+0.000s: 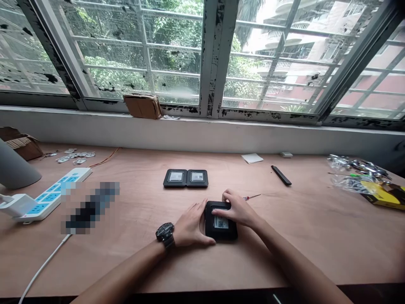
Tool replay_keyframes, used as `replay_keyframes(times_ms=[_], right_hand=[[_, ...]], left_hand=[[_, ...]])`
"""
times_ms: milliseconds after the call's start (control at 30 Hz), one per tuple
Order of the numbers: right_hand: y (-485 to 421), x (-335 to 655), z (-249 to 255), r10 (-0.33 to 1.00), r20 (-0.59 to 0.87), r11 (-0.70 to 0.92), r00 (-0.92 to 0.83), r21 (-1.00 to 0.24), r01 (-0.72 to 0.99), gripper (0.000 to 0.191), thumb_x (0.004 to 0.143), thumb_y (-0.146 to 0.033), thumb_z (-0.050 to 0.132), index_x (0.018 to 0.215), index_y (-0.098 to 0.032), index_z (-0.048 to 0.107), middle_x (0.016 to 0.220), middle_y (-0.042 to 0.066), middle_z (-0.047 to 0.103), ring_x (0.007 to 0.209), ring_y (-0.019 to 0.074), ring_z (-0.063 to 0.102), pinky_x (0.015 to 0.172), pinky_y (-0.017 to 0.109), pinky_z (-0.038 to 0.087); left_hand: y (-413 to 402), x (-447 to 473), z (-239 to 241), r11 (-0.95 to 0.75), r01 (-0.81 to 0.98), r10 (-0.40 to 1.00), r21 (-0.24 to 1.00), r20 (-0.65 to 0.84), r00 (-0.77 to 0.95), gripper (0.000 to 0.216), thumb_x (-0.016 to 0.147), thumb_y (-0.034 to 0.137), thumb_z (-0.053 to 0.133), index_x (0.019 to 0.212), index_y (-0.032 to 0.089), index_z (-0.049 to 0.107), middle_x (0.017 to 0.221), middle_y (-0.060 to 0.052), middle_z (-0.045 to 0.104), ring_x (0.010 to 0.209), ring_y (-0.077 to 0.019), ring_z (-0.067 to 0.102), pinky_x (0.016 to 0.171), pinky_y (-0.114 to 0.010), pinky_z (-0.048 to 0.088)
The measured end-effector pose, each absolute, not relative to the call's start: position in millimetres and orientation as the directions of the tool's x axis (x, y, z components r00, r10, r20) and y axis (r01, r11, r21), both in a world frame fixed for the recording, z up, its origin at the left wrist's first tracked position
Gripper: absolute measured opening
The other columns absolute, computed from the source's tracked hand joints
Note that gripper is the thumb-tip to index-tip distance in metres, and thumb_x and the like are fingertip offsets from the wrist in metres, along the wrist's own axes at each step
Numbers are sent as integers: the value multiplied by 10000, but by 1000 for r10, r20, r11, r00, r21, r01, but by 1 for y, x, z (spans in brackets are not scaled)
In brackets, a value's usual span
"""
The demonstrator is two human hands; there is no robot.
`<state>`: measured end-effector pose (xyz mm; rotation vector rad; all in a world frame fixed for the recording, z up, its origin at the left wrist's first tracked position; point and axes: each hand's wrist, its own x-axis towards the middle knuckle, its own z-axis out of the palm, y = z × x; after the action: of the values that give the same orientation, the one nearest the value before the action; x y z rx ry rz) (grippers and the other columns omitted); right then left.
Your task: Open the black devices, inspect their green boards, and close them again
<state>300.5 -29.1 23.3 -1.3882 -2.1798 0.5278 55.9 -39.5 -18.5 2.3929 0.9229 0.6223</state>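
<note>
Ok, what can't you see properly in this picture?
In the head view:
Black case: partly hidden by the left hand and right hand.
Blurred patch: squares hide whatever lies there.
Yellow box: cut off by the right edge.
Plastic bag: the bits inside are too small.

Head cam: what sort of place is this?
Probably a small electronics workbench by a window: a plywood bench holds a black case under the person's hands, a small screwdriver, a power strip and a bag of small parts.
</note>
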Motion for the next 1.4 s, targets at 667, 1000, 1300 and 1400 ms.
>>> replay_keyframes(times_ms=[667, 1000, 1300, 1400], right_hand=[[-57, 340, 99, 578, 264, 816, -772, -198, 543, 239, 1013, -246, 519, 1046, -340, 735, 1234, 51, 685, 1147, 278, 601, 982, 479, 478], [-66, 412, -3, 755, 288, 654, -589, -268, 707, 304, 1015, -213, 453, 1069, -321, 733, 1275, 65, 677, 1019, 244, 696, 778, 356, 570], [-63, 403, -18, 800, 310, 588, -513, -234, 774, 327, 1005, -197, 444, 1109, -319, 729, 1247, 58, 690, 903, 207, 704, 652, 291, 557], [-66, 401, -15, 828, 286, 551, -482, -252, 796, 332, 1004, -221, 453, 1145, -349, 725, 1282, 54, 676, 924, 217, 706, 644, 290, 559]], left_hand=[[-125, -14, -16, -414, 858, 890, 305, 332, 312, 715, 936, 593, 606, 1539, 292, 367, 1394, -87, 620, 1248, -322, 603, 1164, -530, 385], [-115, 13, -15, -433, 809, 895, 398, 299, 332, 778, 973, 440, 611, 1611, 302, 188, 1565, -69, 453, 1367, -286, 529, 1181, -495, 394], [-122, 20, -24, -392, 872, 890, 294, 360, 279, 717, 995, 492, 550, 1608, 309, 228, 1494, -45, 545, 1308, -327, 581, 1113, -511, 484], [-123, 15, -22, -436, 864, 865, 254, 385, 323, 710, 1004, 503, 533, 1611, 330, 209, 1493, -26, 547, 1293, -306, 596, 1128, -495, 474]])
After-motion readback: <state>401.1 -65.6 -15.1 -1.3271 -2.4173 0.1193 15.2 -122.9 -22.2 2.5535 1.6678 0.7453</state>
